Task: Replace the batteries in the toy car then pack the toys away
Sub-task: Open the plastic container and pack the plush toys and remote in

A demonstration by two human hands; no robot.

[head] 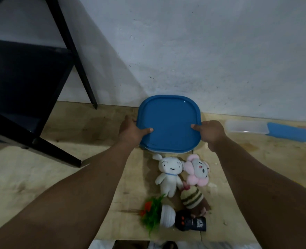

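Wooden floor (87, 126): both hands grip blue lid (169, 121); plush toys (182, 175) near.

Your lidded container (169, 123) sits at the table's (94, 126) far edge against the wall (184, 42). Nearer you lie two plush toys (168, 175) side by side, then a striped toy (192, 197), a potted plant (157, 212) and a toy car (190, 222). A second container (246, 127) lies far right.

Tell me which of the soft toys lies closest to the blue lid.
The white plush. Its ear nearly reaches the near edge of the blue lid. The pink plush sits beside it, slightly farther back, and the striped plush farther still.
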